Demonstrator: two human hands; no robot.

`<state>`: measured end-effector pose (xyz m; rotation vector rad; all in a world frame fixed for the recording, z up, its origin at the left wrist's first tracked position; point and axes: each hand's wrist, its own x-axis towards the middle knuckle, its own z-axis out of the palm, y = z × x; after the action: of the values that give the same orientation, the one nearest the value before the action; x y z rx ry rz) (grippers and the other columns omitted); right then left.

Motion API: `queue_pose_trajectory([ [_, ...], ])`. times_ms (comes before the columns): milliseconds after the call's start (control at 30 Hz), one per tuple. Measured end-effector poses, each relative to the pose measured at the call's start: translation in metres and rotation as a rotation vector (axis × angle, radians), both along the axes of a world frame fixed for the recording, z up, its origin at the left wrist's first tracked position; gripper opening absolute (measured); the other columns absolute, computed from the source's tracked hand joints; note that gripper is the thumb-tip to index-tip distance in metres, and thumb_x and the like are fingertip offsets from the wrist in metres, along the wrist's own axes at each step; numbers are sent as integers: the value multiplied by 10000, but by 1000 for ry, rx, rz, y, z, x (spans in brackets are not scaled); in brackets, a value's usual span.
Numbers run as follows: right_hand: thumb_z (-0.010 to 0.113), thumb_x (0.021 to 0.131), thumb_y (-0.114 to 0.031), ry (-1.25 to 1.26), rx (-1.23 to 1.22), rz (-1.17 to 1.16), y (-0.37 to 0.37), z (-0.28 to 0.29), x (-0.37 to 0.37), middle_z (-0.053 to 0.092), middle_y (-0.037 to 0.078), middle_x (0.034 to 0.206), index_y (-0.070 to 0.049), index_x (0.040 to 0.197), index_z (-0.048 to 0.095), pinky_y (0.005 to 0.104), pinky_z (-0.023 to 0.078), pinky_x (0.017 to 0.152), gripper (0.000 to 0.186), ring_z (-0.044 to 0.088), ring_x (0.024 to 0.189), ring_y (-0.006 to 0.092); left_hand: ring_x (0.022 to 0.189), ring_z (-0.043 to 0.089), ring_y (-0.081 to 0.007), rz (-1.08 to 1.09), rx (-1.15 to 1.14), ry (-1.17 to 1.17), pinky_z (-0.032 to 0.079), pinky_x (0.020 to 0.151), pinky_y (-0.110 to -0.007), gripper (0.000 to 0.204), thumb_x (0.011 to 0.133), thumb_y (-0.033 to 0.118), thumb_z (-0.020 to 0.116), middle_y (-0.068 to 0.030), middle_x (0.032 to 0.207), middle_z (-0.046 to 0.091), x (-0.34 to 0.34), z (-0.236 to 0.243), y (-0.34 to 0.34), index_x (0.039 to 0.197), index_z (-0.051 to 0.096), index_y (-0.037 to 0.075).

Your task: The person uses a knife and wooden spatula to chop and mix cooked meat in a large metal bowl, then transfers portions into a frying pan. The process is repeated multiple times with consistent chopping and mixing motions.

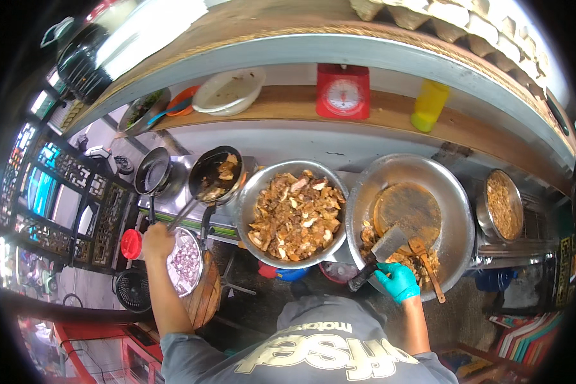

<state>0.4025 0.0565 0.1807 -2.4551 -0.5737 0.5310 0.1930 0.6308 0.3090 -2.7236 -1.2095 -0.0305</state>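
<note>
1. While the left hand (pixel 157 241) grasps a metal utensil (pixel 184 212) angled into a frying pan (pixel 205 170), turning the food pieces (pixel 226 168) there seems the step in hand — next calling for a steady lift.
2. Rightward, browned chunks (pixel 297 214) fill a steel bowl (pixel 245 198).
3. Farther right, the gloved right hand (pixel 398 281) grips a cleaver (pixel 388 243) over a basin's (pixel 453 198) near side.

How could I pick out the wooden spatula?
Find the widest metal bowl, which holds a round brown board. At the board's near edge, beside the person's gloved right hand, lies the wooden spatula. Unlike the neighbouring grey-bladed cleaver, it is brown wood from head to handle.
</note>
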Motion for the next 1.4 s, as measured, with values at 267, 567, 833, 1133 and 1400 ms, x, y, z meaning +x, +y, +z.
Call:
queue_pose_trajectory([
  [267, 669, 865, -359, 74, 1, -3, -15, 5, 10, 706, 191, 963, -128, 1111, 732, 430, 550, 746, 344, 700, 811, 332, 888, 659, -417, -361, -211, -296, 517, 777, -486, 280, 826, 224, 707, -218, 960, 697, 19, -12, -86, 1010, 709, 12],
  [567, 662, 878, -350, 21, 37, 4, -51, 12, 31, 699, 195, 993, -88, 1121, 717, 429, 550, 741, 362, 698, 822, 343, 797, 655, -445, -391, -398, -1, 518, 712, -518, 281, 811, 218, 716, -250, 785, 668, 18, -16, -184, 995, 684, 8],
  [833, 715, 828, -396, -162, -403, -156, -99, 0, 45, 684, 204, 1037, -29, 1141, 656, 451, 544, 812, 486, 667, 954, 359, 767, 667, -434, -374, -336, 235, 539, 705, -511, 238, 814, 201, 705, -239, 798, 671, 34, 17, -227, 930, 638, 5],
  [1133, 610, 820, -161, -208, -636, -219, -138, -83, 27, 629, 169, 982, -19, 996, 640, 435, 568, 732, 228, 656, 896, 329, 790, 698, -386, -440, -163, 413, 561, 744, -478, 171, 848, 127, 540, -201, 827, 694, 87, -2, -252, 836, 677, 26],
  [1400, 607, 865, -239, -460, -717, -240, -162, -86, 29, 644, 119, 884, -78, 877, 680, 421, 537, 675, 177, 637, 843, 308, 842, 693, -412, -233, -340, 373, 553, 779, -506, 220, 846, 127, 595, -251, 873, 689, 32, -32, -263, 1004, 581, -25],
])
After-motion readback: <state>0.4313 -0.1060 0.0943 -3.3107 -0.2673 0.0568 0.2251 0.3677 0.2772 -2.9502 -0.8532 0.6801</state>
